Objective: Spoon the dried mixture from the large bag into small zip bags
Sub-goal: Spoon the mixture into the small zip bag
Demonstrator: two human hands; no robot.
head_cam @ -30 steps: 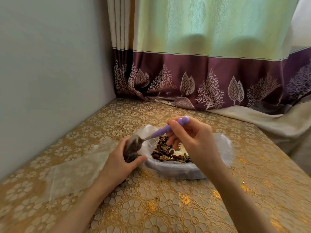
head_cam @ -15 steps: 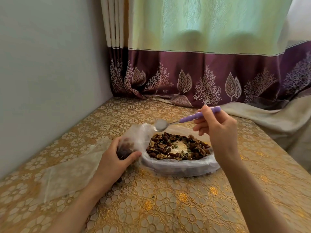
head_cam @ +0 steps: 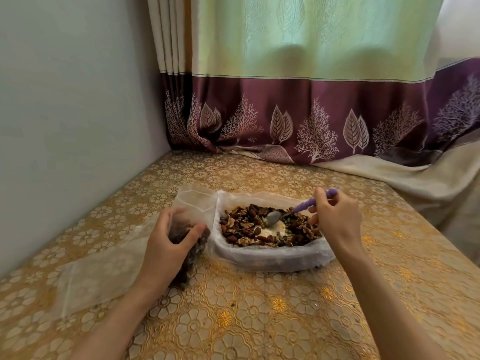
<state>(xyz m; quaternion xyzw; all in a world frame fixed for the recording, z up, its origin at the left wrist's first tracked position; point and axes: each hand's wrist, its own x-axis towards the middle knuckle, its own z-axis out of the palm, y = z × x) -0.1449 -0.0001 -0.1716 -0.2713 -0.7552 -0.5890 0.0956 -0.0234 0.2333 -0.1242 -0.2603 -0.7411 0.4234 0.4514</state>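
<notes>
The large clear bag lies open on the table, full of dark dried nuts and fruit. My right hand grips a purple-handled spoon; its metal bowl rests face down in the middle of the mixture. My left hand holds a small zip bag upright just left of the large bag. Its lower part is filled with the mixture and its open top stands up.
Empty clear zip bags lie flat on the gold floral tablecloth to the left. A grey wall borders the table's left side. A green and purple curtain hangs along the back and drapes over the right corner.
My right hand has carried the spoon from the small bag's mouth back to the right and down into the large bag's mixture. My left hand keeps hold of the small bag.
</notes>
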